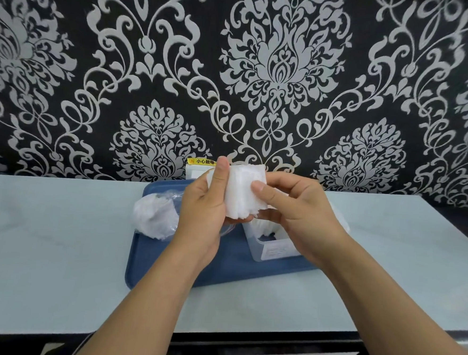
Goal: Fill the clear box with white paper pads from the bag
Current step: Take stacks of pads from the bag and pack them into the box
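Black-and-silver damask wallpaper backs a pale table; only one view, the head camera, so we go through it once; a blue tray sits mid-table, and on it the task things.

We see the left hand and right hand raised together above the tray, both holding one stack of white paper pads; left grip: thumb up along the stack's left face, fingers curled underneath; right grip: thumb pressed on the front face, fingers wrapped behind; both closed on the stack, neither hanging loose; the stack is in the air, just above and behind the clear box, not yet in it.

The clear box stands on the right part of the tray, partly hidden by the right hand; some white pads show inside near the left end, but we cannot tell how full it is; the bag lies on the tray's left edge, crumpled, clear plastic, with white pads in it.

Progress, our call: partway; some pads look loaded, one stack in hand awaiting placement, more left in the bag; remaining: lower this stack in, then repeat from the bag.

A white wall fitting with a yellow warning label sits behind the hands.
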`<state>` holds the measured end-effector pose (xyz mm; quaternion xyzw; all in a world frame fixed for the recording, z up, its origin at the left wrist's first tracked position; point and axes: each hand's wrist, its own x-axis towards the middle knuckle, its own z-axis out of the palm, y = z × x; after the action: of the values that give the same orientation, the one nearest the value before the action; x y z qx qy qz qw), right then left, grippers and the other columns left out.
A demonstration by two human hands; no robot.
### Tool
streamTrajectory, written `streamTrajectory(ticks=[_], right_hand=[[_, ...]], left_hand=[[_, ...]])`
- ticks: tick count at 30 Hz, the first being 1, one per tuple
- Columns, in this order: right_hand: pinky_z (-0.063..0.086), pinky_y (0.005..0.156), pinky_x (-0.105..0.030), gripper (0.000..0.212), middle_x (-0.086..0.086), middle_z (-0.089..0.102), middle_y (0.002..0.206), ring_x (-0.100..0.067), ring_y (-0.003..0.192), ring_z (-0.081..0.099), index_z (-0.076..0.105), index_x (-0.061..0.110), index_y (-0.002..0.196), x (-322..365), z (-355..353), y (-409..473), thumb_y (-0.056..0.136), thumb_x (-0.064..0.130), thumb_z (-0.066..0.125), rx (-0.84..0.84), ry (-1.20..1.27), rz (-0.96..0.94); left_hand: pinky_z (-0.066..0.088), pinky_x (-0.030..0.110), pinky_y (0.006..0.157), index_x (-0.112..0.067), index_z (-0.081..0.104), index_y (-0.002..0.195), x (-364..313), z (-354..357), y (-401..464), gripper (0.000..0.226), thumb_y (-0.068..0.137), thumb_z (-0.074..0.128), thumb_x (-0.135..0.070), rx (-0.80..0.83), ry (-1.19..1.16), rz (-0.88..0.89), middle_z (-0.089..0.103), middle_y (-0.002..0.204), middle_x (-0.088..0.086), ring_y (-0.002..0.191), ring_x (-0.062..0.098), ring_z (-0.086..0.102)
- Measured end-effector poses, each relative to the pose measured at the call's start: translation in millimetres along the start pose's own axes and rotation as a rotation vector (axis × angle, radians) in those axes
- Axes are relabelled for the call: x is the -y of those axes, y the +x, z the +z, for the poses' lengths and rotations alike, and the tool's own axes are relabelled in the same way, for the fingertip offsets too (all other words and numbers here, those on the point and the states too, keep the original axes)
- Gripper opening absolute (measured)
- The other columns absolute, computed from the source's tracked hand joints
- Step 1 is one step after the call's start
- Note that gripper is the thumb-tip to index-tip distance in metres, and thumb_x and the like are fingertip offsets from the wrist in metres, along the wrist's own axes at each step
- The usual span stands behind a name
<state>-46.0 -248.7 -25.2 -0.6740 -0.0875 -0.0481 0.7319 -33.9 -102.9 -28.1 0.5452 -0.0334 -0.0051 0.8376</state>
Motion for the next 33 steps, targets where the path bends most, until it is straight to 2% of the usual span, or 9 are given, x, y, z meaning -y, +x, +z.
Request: streamTrajectory(ticks=[2,11,15,19,22,25,28,30,33], right_hand=[[0.06,0.08,-0.042,0.023,-0.014,0.075,0.095,-0.023,0.082,0.069,0.074,0.001,0.105,-0.9,0.9,0.2,0.087,0.017,0.071,-0.008,-0.027,-0.007],[0.056,0.06,-0.023,0.019,-0.012,0.069,0.08,-0.017,0.066,0.063,0.071,-0.009,0.096,-1.3,3.8,1.5,0.093,0.008,0.066,-0.094,0.016,0.013],[0.055,0.058,-0.023,0.013,-0.007,0.067,0.071,-0.016,0.062,0.062,0.071,-0.006,0.086,0.0,3.4,1.4,0.091,0.006,0.068,-0.176,-0.03,-0.021],[0.06,0.063,-0.028,0.017,-0.012,0.071,0.077,-0.018,0.068,0.066,0.072,-0.007,0.09,0.9,5.2,-1.7,0.094,0.008,0.065,-0.089,-0.058,0.0],[0.057,0.062,-0.026,0.016,-0.012,0.073,0.076,-0.015,0.064,0.065,0.076,-0.003,0.09,-0.2,8.0,-3.0,0.094,0.007,0.064,-0.085,-0.132,-0.028],[0.058,0.064,-0.034,0.017,-0.017,0.073,0.074,-0.017,0.064,0.063,0.079,0.002,0.083,-0.1,9.6,-4.0,0.093,0.006,0.065,-0.126,-0.217,-0.081],[0.054,0.066,-0.045,0.033,-0.031,0.059,0.07,-0.022,0.063,0.052,0.068,-0.01,0.074,-1.0,9.6,-3.6,0.096,0.013,0.06,-0.107,-0.289,-0.096],[0.052,0.068,-0.051,0.051,-0.032,0.053,0.069,-0.024,0.066,0.05,0.056,-0.016,0.075,0.0,9.4,-4.4,0.099,0.029,0.055,-0.069,-0.28,-0.067],[0.052,0.077,-0.052,0.055,-0.035,0.059,0.089,-0.024,0.077,0.055,0.062,-0.013,0.088,4.3,7.7,-8.3,0.098,0.039,0.05,0.057,-0.336,-0.055]], left_hand=[[0.051,0.025,0.045,-0.011,0.069,0.102,-1.8,1.1,-0.7,0.056,0.081,0.053,-0.061,-0.005,-0.044,-0.054,0.074,0.088,0.012,0.067,0.018,0.07],[0.057,0.021,0.049,-0.01,0.066,0.124,-2.2,-6.4,3.3,0.069,0.083,0.052,-0.064,0.087,-0.253,-0.343,0.075,0.106,0.013,0.075,0.018,0.073],[0.059,0.024,0.05,-0.011,0.064,0.126,-2.2,-7.1,4.4,0.068,0.085,0.051,-0.063,0.093,-0.263,-0.351,0.075,0.112,0.015,0.08,0.022,0.075],[0.058,0.025,0.053,-0.012,0.066,0.121,-0.7,-5.3,4.7,0.065,0.088,0.047,-0.064,0.061,-0.145,-0.291,0.077,0.104,0.013,0.078,0.02,0.076],[0.062,0.033,0.066,-0.013,0.068,0.115,1.2,-3.3,4.9,0.067,0.081,0.05,-0.068,0.051,-0.065,-0.248,0.078,0.102,0.012,0.088,0.023,0.076],[0.062,0.041,0.081,-0.011,0.068,0.113,2.7,0.7,3.4,0.068,0.075,0.055,-0.066,0.063,-0.016,-0.207,0.077,0.104,0.013,0.093,0.026,0.074],[0.06,0.045,0.085,-0.012,0.068,0.11,4.6,4.2,2.4,0.058,0.081,0.056,-0.061,0.078,-0.032,-0.193,0.078,0.099,0.01,0.087,0.021,0.073],[0.061,0.042,0.082,-0.012,0.068,0.108,5.8,5.3,3.0,0.054,0.087,0.054,-0.06,0.078,-0.063,-0.212,0.078,0.096,0.008,0.083,0.019,0.074],[0.062,0.035,0.074,-0.008,0.064,0.12,4.8,3.8,4.4,0.067,0.084,0.053,-0.065,0.086,-0.136,-0.271,0.076,0.105,0.014,0.091,0.023,0.075]])
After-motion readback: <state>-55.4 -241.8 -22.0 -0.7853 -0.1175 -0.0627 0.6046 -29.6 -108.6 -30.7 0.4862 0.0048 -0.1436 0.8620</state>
